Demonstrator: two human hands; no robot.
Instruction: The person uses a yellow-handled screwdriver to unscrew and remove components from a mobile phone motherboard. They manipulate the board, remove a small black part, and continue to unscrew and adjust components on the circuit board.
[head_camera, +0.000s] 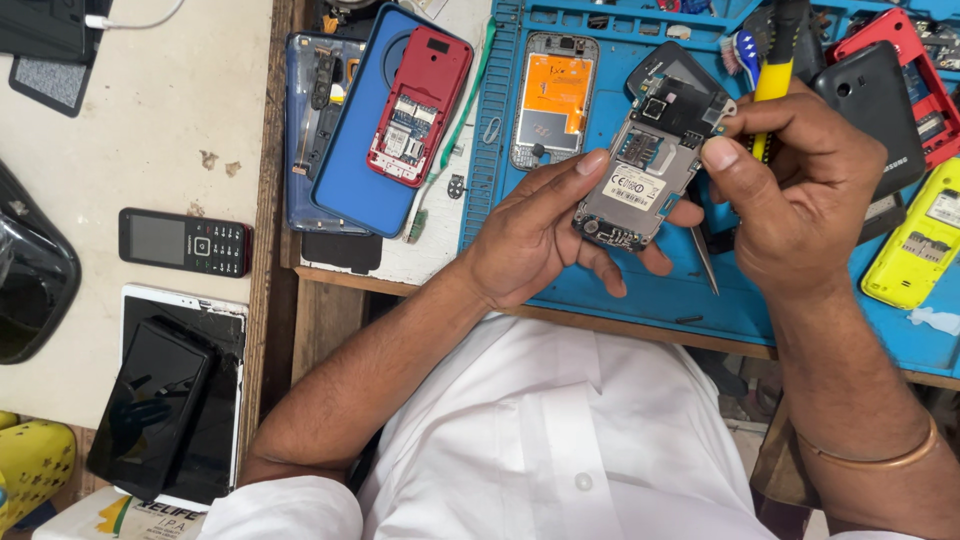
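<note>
keypad phone: black, flat on the pale tabletop at far left, long axis left-right, screen end to the left.
glass panels: dark, stacked below it, near the tabletop's front edge.
red phone shell: open back up, lying on a blue case, long axis near vertical, leaning right.
blue mat: covers the right part of the tabletop, phone parts scattered on it.
left hand: grip closed on the opened phone from below and its left edge, fingers under it, thumb along the side.
opened phone: grey, insides up, held above the mat between both hands; long axis tilted, top end up-right, bottom end down-left.
right hand: grip pinching a yellow-handled screwdriver, fingertips at the phone's top right corner.
yellow phone shell: on the mat, far right.
</note>
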